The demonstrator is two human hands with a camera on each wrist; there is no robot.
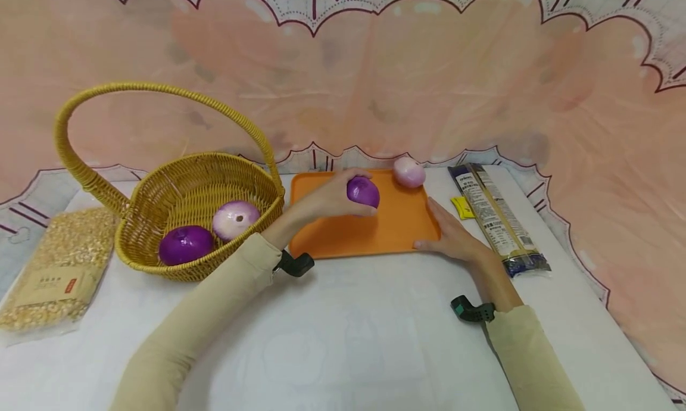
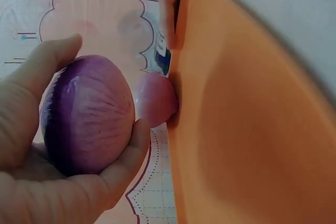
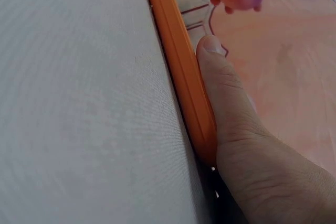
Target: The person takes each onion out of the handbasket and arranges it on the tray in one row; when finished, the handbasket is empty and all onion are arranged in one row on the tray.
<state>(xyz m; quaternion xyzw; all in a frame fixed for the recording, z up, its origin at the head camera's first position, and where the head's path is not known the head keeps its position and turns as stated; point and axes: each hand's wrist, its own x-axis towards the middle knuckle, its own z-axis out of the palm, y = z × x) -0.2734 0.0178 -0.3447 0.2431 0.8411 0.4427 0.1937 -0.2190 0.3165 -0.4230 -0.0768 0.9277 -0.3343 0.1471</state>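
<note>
- One round, glossy purple onion (image 1: 363, 192) is held up over the tray, left of its far right corner; the left wrist view shows its paler, wrinkled pink side.
- The left hand (image 1: 334, 198) grips this onion, thumb on one side and fingers curled round the other.
- A shallow rectangular orange tray (image 1: 393, 229) with a raised rim lies below, at the far middle of the white-covered table (image 1: 343, 327).
- The right hand (image 1: 452, 235) touches the tray at its near right corner, with fingers and thumb extended and spread, not curled round anything.
- A pale pink, rounded onion (image 1: 409, 173) sits at the tray's far right corner; whether it rests inside or on the rim, I cannot tell.
- Left of the tray stands a yellow woven basket (image 1: 179, 211) with a tall arched handle.
- Inside it, a dark purple onion (image 1: 186, 245) lies near left, just beside a white-and-pink onion (image 1: 236, 220).
- Farther left lies a clear bag of yellowish grains (image 1: 64, 256) with a beige label.
- Right of the tray are a small yellow packet (image 1: 462, 208) and a long, dark-ended printed package (image 1: 495, 214).
- A peach cloth with scalloped borders (image 1: 343, 89) hangs at the far side.
</note>
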